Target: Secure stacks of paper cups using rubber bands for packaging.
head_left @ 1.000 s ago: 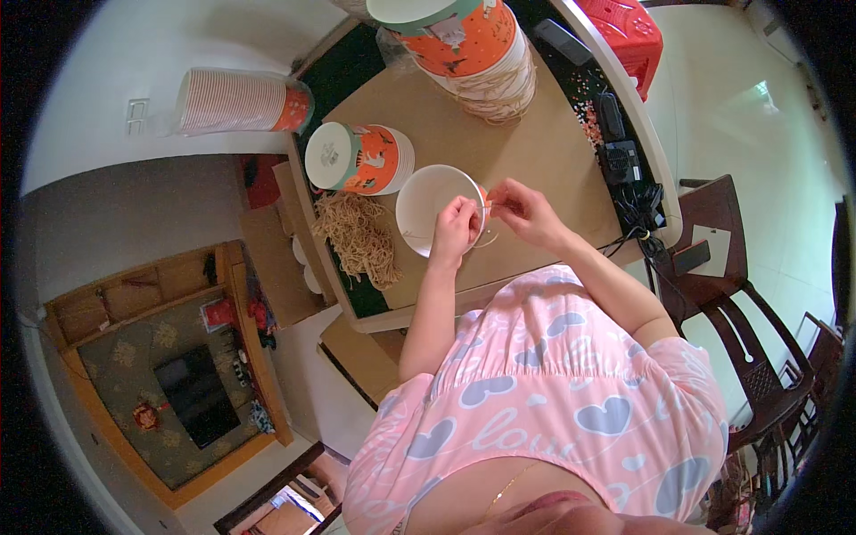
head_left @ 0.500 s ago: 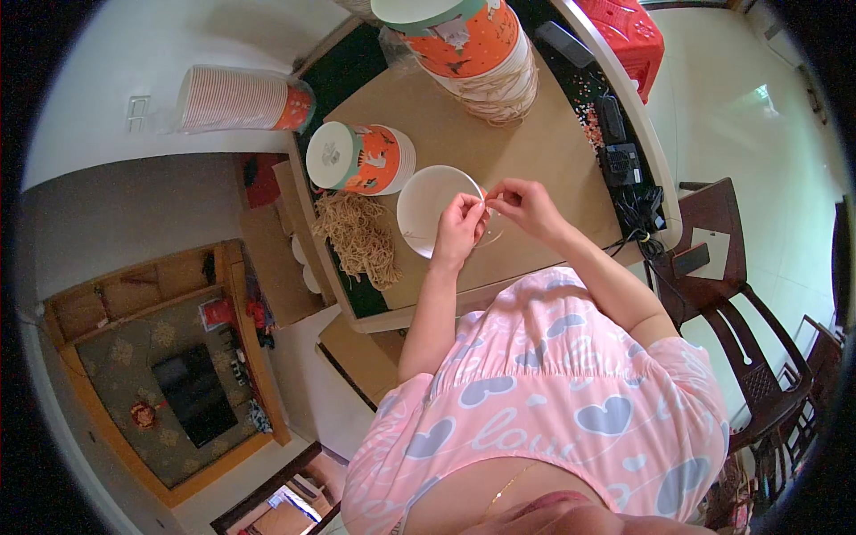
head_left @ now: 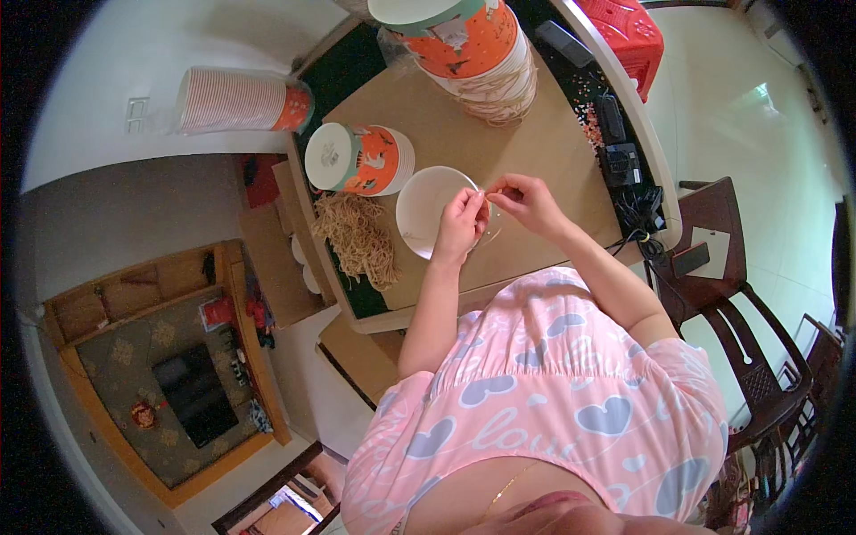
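Observation:
A paper bucket (head_left: 419, 214), white inside, lies tilted with its mouth toward me, near the table's front edge. At its right rim my left hand (head_left: 460, 230) is closed, thumb and fingers pinching the edge. Just to the right, my right hand (head_left: 528, 205) makes a fine pinch on what looks like thin twine, mostly hidden by the fingertips. The fingertips of both hands nearly meet. Left of the bucket lies a loose heap of tan twine (head_left: 360, 239). Behind the heap is a short stack of orange and green paper buckets (head_left: 379, 159) on its side.
A taller bucket stack (head_left: 468, 49) with twine loops stands at the back. A plastic-wrapped bucket stack (head_left: 234, 100) lies at the far left. Black adapters and cables (head_left: 620, 162) line the table's right edge, near a red stool (head_left: 624, 40) and a dark chair (head_left: 709, 232).
Both hands have shifted very slightly, with the right fingertips a little higher at the rim. The bucket has moved a touch left; the rest looks the same.

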{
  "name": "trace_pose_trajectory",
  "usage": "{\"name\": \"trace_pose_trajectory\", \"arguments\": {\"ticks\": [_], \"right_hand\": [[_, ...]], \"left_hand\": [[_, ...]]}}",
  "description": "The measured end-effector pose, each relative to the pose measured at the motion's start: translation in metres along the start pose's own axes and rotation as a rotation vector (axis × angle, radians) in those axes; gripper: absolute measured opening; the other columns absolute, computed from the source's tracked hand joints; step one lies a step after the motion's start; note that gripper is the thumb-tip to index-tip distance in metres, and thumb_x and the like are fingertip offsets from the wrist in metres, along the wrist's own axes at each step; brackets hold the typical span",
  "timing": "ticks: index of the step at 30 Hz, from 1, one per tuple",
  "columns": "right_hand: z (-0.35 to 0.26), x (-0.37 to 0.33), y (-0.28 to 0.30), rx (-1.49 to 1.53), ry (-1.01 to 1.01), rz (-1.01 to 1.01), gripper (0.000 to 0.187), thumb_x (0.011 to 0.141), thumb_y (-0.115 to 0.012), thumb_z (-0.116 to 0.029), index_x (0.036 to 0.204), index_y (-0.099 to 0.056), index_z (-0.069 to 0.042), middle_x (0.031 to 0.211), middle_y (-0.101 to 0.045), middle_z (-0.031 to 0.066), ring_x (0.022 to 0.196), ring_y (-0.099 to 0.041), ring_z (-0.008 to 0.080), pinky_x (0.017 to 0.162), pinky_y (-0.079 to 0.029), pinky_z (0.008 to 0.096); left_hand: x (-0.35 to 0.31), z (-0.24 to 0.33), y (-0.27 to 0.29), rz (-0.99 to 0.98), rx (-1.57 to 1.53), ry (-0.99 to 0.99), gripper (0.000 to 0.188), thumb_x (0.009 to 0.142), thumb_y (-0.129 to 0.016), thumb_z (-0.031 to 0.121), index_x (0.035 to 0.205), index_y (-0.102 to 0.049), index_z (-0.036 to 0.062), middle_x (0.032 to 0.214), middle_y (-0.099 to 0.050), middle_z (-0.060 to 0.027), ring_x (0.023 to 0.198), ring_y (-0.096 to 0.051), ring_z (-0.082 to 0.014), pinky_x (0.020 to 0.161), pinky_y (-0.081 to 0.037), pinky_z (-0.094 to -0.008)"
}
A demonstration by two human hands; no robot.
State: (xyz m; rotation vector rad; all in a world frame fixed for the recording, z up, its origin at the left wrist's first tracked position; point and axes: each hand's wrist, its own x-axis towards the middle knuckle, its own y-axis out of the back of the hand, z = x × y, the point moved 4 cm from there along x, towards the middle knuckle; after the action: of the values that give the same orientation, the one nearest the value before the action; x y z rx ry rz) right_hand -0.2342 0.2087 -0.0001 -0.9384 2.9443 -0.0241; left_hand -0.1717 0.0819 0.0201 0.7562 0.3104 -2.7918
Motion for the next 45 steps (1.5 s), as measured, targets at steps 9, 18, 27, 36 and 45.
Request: {"name": "trace_pose_trajectory", "arguments": {"ticks": [9, 18, 27, 36, 45], "right_hand": [[0.004, 0.004, -0.002, 0.04, -0.092, -0.013, 0.011, 0.082, -0.065, -0.01, 0.086, -0.065, 0.0, 0.063, -0.054, -0.0029, 0.058, -0.043, 0.0032, 0.05, -0.034, 0.0206], [0.031, 0.018, -0.012, 0.026, 0.05, 0.173, 0.013, 0.078, -0.066, -0.01, 0.082, -0.06, 0.0, 0.079, -0.059, 0.0066, 0.07, -0.059, 0.0136, 0.062, -0.049, 0.0258], [-0.008, 0.011, -0.051, 0.009, 0.282, 0.248, 0.01, 0.076, -0.066, 0.001, 0.084, -0.059, 0.001, 0.095, -0.059, 0.0099, 0.083, -0.059, 0.0163, 0.065, -0.051, 0.0254], [-0.015, 0.005, -0.049, -0.036, 0.399, 0.338, 0.012, 0.074, -0.067, 0.003, 0.082, -0.059, 0.0, 0.092, -0.06, 0.0095, 0.081, -0.06, 0.0177, 0.065, -0.05, 0.0264], [-0.014, 0.003, -0.048, -0.071, 0.397, 0.315, 0.012, 0.074, -0.066, 0.003, 0.082, -0.058, 0.001, 0.091, -0.06, 0.0101, 0.079, -0.06, 0.0192, 0.065, -0.05, 0.0274]], "left_hand": [[0.008, -0.004, 0.01, 0.039, 0.049, -0.115, 0.009, 0.091, -0.053, 0.01, 0.086, -0.049, 0.0029, 0.071, -0.056, -0.0026, 0.052, -0.047, -0.0045, 0.046, -0.037, -0.0181], [-0.001, -0.003, 0.015, 0.44, 0.698, -0.396, 0.021, 0.077, -0.062, 0.003, 0.096, -0.055, 0.0008, 0.089, -0.065, -0.0136, 0.079, -0.065, -0.0233, 0.071, -0.051, -0.0337], [-0.021, 0.0, 0.052, 0.339, 0.453, -0.28, 0.016, 0.083, -0.056, -0.003, 0.098, -0.061, -0.003, 0.088, -0.064, -0.005, 0.075, -0.061, -0.0095, 0.068, -0.051, -0.0228], [-0.028, 0.016, 0.034, 0.281, 0.162, -0.258, 0.022, 0.082, -0.055, -0.004, 0.104, -0.059, -0.0038, 0.088, -0.064, -0.0051, 0.075, -0.06, -0.0089, 0.067, -0.05, -0.0218], [-0.025, 0.013, 0.034, 0.249, 0.208, -0.254, 0.023, 0.084, -0.057, -0.002, 0.107, -0.059, -0.003, 0.095, -0.064, -0.0055, 0.082, -0.06, -0.01, 0.075, -0.049, -0.0227]]}}
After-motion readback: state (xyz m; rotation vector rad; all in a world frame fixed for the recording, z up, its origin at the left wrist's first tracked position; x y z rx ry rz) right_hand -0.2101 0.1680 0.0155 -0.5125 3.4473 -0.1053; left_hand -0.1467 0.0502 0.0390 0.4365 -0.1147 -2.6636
